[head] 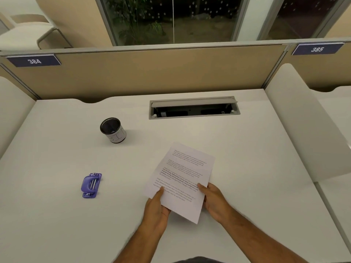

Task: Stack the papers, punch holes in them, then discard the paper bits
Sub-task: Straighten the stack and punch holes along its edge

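Note:
A stack of white printed papers (182, 177) is held over the white desk (247, 152), tilted with its far end pointing up and right. My left hand (157, 207) grips the stack's lower left edge, thumb on top. My right hand (214, 200) grips the lower right edge, thumb also on the page. A purple hole punch (91, 185) lies on the desk well to the left of the papers. A small round bin (113, 130) with a black inside and a white label stands at the back left, upright.
An open cable tray (193, 108) is sunk into the desk at the back centre. Beige partition panels (152, 73) wall the desk at the back, with white side dividers (296, 118) left and right.

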The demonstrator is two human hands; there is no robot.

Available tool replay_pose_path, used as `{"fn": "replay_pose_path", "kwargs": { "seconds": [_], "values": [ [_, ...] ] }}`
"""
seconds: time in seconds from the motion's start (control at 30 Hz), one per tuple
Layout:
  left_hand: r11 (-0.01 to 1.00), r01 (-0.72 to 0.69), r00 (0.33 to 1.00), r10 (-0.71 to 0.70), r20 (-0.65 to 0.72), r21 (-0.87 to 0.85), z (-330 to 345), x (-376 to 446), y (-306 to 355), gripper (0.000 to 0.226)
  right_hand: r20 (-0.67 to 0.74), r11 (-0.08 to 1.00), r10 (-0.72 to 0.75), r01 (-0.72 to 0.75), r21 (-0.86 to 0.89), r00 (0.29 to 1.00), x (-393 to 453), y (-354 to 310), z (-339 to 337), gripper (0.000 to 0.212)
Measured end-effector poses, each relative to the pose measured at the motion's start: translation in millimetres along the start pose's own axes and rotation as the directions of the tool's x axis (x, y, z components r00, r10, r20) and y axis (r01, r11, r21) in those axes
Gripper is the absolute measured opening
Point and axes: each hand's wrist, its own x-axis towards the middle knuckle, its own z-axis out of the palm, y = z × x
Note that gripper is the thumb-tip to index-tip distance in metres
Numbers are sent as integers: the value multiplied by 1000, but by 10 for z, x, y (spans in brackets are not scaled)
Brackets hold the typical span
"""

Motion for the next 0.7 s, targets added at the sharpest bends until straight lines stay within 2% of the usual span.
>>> {"fn": "replay_pose_path", "kwargs": {
  "seconds": [0.23, 0.33, 0.43, 0.5, 0.57, 0.7],
  "values": [
    [990, 28, 996, -17, -87, 135, -287, 38, 61, 29, -136, 957, -116, 74, -281, 984, 124, -40, -104, 26],
    [972, -23, 983, 64, -170, 234, -434, 133, 181, 26, -152, 941, -160, 105, -322, 975, 158, -100, -158, 26],
    [936, -125, 953, 205, -224, 329, -593, 269, 373, 22, -143, 925, -217, 157, -346, 965, 173, -179, -193, 24],
    [834, -229, 911, 366, -191, 502, -715, 378, 576, 20, -144, 906, -254, 184, -381, 956, 182, -239, -207, 22],
    [637, -311, 849, 520, -95, 705, -845, 496, 847, 20, -152, 892, -286, 205, -403, 946, 207, -297, -221, 19],
    [284, -317, 702, 712, 22, 905, -1115, 656, 1442, 22, -158, 867, -348, 253, -430, 924, 248, -382, -235, 17]
  ]
}}
